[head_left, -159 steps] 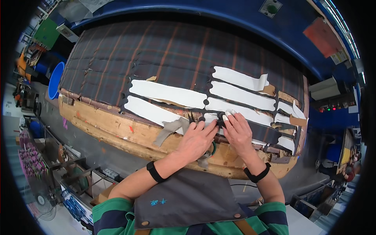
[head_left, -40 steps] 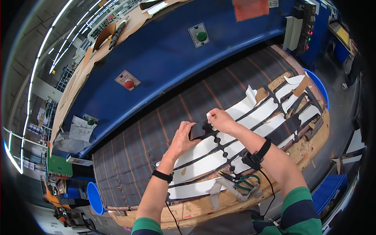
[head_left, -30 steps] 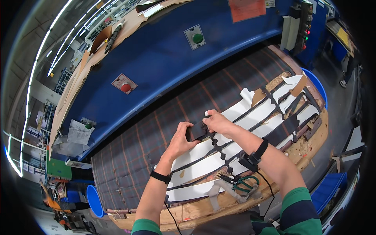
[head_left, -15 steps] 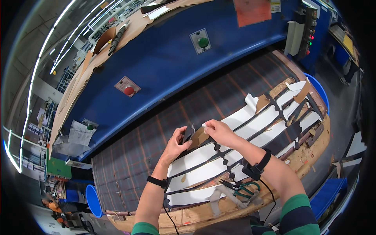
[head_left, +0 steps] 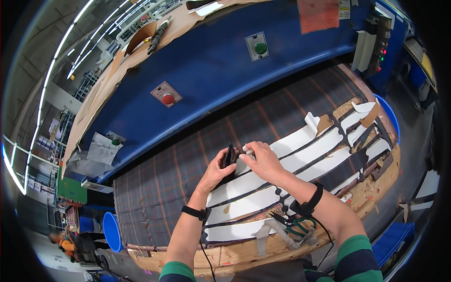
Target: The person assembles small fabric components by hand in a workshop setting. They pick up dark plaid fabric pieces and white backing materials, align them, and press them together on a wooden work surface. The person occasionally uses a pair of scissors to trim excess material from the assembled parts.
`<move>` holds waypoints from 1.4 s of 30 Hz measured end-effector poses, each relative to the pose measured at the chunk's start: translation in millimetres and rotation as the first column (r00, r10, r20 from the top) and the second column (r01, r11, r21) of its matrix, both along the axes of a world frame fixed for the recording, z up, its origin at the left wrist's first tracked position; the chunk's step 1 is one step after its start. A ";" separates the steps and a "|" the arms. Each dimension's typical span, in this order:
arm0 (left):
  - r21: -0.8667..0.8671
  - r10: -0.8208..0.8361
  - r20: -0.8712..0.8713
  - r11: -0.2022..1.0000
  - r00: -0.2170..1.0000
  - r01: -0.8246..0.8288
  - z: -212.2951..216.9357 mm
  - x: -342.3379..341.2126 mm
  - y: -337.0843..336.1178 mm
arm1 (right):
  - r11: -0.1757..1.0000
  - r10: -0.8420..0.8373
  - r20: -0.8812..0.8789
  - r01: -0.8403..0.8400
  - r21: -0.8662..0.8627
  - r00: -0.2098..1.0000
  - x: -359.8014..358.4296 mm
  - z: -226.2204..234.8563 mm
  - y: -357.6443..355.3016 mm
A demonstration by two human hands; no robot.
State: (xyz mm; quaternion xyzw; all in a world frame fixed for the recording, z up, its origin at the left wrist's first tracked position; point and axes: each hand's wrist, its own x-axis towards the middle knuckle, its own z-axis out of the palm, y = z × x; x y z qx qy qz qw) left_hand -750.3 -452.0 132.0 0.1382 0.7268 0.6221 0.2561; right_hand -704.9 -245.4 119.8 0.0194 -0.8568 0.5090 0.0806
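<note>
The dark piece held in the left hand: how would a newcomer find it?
Start at the plaid fabric spread below the blue machine. Where the white pattern strips end, the left hand holds a small dark piece upright; unlike the flat strips, it is lifted.

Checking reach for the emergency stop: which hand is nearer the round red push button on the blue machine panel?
Left. The left hand is below the red button; the right hand is farther right.

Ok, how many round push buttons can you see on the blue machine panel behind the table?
3. A green push button upper centre, a red push button lower left of it, and a smaller green button by the papers at far left. Others may sit on the side control box.
</note>
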 end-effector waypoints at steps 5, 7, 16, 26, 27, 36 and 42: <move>-0.108 0.002 -0.176 0.994 0.984 -0.021 -11.8 8.7 1.0 | 0.987 0.155 0.169 -0.146 -0.066 0.973 1.1 22.8 -10.9; -0.162 -0.070 -0.383 0.987 0.921 0.007 -23.7 9.2 0.4 | 0.988 0.154 0.120 -0.149 -0.044 0.981 3.2 16.2 -16.0; -0.295 -0.084 -0.816 0.912 0.573 -0.285 -2.8 39.6 -12.3 | 0.983 0.151 0.171 -0.129 -0.134 0.974 44.7 57.6 -24.8; 0.447 0.701 -0.543 0.708 0.462 -0.547 137.3 129.4 -161.8 | 0.878 0.357 0.092 -0.301 -0.373 0.929 140.7 105.7 -15.2; 0.470 0.724 -0.548 0.680 0.418 -0.562 151.0 141.0 -184.1 | 0.875 0.368 0.109 -0.304 -0.378 0.924 149.2 108.0 -11.3; -0.521 0.018 -0.724 0.640 0.689 -0.564 185.7 219.4 -262.8 | 0.846 0.444 0.332 -0.268 -0.461 0.832 225.2 60.6 -74.0; -0.717 -0.321 -0.484 0.679 0.814 -0.159 10.0 209.4 -274.4 | 0.908 0.352 0.421 -0.195 -0.372 0.836 224.1 9.1 -170.1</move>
